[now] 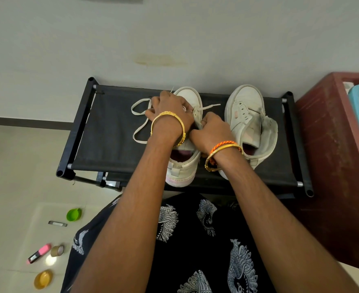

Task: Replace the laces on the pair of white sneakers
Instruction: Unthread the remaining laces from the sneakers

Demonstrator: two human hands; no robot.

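Observation:
Two worn white high-top sneakers stand side by side on a black fabric rack (111, 134), toes pointing away from me. My left hand (170, 111) lies over the left sneaker (188, 98) with its fingers curled around the white lace (139, 125), which loops out to the left across the rack. My right hand (212, 129) pinches the eyelet flap of the same sneaker, just right of the tongue. A short lace end sticks out to the right above it. The right sneaker (248, 115) has no lace and its tongue hangs open.
A dark red cabinet (326, 144) stands right of the rack, with a light blue object on top. On the floor at lower left lie a green lid (74, 214), a pink highlighter (39, 253), a tape roll (57, 250) and a yellow lid (43, 279). The wall is just behind the rack.

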